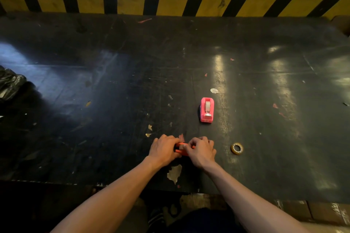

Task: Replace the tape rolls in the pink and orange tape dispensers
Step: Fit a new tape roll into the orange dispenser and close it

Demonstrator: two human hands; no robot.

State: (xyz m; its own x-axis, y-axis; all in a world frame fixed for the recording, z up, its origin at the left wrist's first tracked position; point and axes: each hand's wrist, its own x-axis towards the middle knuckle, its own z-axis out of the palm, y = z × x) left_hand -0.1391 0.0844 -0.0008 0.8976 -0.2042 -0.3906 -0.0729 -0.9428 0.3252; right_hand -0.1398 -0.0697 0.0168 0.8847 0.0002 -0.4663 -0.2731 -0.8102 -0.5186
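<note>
Both hands are at the orange dispenser [182,150] near the desk's [113,81] front edge: the left hand [165,150] clasps one end, the right hand [201,151] pinches at its top. It looks light, hard and slippery, best steadied by its sides. The pink dispenser [207,109] stands farther back, a loose tape roll [236,148] lies right, with bare room around.

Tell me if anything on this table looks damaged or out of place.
The black table is worn: its surface is peeling near the front edge below both hands, with paper scraps scattered around. A loose tape roll lies right of the hands.
</note>
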